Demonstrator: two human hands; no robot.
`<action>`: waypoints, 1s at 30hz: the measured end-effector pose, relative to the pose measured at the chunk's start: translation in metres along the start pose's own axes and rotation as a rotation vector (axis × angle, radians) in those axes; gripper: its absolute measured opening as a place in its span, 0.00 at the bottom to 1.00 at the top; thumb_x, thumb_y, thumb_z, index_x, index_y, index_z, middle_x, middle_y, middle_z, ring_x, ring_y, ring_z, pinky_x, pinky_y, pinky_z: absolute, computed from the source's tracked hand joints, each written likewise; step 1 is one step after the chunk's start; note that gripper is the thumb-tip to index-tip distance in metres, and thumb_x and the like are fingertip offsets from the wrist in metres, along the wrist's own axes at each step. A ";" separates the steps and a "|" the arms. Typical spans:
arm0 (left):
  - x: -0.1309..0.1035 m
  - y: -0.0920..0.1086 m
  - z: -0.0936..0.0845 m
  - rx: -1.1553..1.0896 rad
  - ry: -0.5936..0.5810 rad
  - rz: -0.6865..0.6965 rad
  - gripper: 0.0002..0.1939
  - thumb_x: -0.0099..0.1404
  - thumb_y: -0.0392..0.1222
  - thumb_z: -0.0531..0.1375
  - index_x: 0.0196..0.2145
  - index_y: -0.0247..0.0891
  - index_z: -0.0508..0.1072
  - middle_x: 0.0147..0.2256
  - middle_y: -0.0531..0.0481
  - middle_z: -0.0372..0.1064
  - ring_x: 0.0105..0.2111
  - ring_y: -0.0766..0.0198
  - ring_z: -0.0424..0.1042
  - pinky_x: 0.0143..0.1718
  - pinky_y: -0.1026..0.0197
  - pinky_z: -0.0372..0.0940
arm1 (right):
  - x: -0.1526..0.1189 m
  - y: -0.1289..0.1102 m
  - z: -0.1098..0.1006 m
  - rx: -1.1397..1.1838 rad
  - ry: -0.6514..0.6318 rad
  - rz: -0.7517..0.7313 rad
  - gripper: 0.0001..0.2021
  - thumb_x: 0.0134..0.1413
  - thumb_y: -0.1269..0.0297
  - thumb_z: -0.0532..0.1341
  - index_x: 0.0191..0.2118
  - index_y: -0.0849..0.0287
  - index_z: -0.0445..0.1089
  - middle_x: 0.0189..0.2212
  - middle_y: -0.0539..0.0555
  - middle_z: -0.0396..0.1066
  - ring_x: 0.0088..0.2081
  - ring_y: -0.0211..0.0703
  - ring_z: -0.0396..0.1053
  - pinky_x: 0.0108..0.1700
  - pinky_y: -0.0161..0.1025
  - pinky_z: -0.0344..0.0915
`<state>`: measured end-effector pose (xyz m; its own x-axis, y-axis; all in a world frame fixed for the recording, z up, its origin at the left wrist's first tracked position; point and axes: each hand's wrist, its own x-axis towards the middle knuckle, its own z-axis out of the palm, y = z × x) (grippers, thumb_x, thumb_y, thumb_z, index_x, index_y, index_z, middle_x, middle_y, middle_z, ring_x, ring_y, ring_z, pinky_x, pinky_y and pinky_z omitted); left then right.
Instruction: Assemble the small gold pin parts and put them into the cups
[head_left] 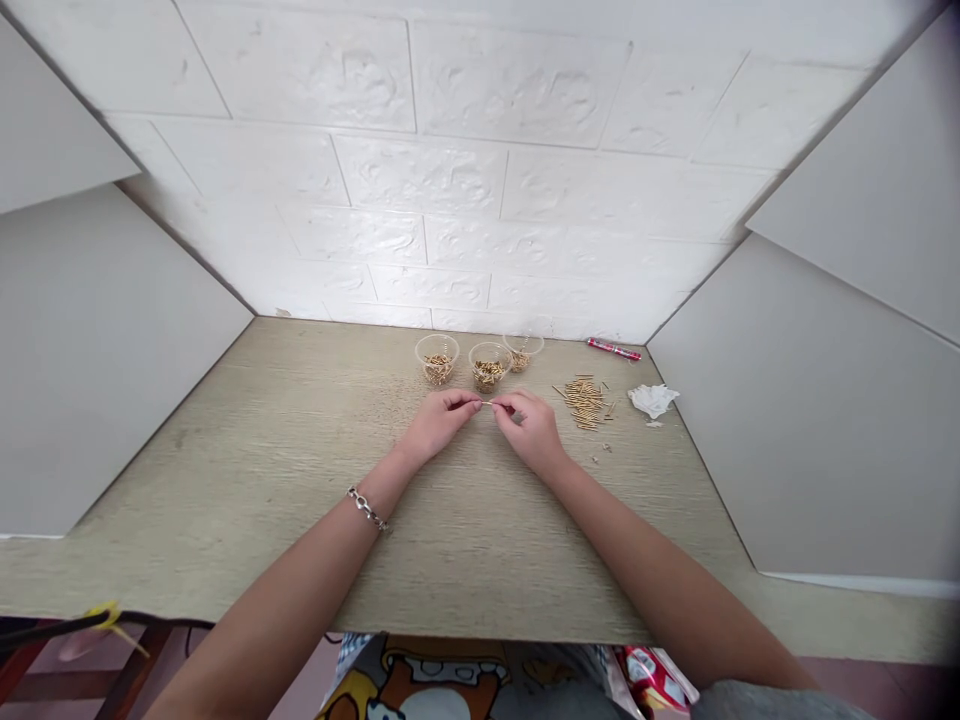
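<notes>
A thin gold-coloured metal pin [487,403] spans the gap between my two hands, just in front of the clear cups. My left hand [444,420] pinches its left end between thumb and fingertips. On the other end, my right hand [529,428] is closed in a similar pinch. Small gold pieces fill the bottoms of the left cup [437,360] and the middle cup [489,368]. Behind them a third cup [523,350] holds a few more. To the right of my right hand lies a pile of gold pins [586,402].
Tiny gold bits [401,400] are scattered left of the cups. A crumpled white tissue [653,401] and a red tube-shaped packet [613,349] lie at the right. A white brick-patterned wall [465,180] and grey side panels [97,360] enclose the wooden table [247,430].
</notes>
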<state>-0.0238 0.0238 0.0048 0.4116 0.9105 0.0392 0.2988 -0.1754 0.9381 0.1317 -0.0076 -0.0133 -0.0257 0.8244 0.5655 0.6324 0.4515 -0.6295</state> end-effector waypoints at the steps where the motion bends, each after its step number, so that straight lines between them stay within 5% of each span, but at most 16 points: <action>1: 0.000 0.000 0.000 0.004 0.001 -0.002 0.14 0.54 0.47 0.54 0.31 0.36 0.72 0.30 0.52 0.70 0.31 0.65 0.66 0.35 0.65 0.58 | 0.000 0.000 0.000 -0.001 -0.002 0.002 0.06 0.47 0.69 0.55 0.29 0.59 0.69 0.24 0.50 0.67 0.25 0.35 0.63 0.32 0.34 0.60; 30: 0.000 0.000 0.001 0.027 0.009 -0.009 0.13 0.55 0.46 0.53 0.29 0.35 0.72 0.26 0.53 0.68 0.27 0.68 0.63 0.31 0.67 0.58 | 0.000 -0.002 -0.002 0.047 -0.054 0.017 0.06 0.48 0.68 0.54 0.30 0.59 0.68 0.26 0.51 0.67 0.28 0.37 0.63 0.33 0.35 0.60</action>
<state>-0.0230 0.0233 0.0040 0.4014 0.9153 0.0339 0.3255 -0.1772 0.9288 0.1321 -0.0093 -0.0116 -0.0573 0.8488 0.5256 0.5964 0.4513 -0.6638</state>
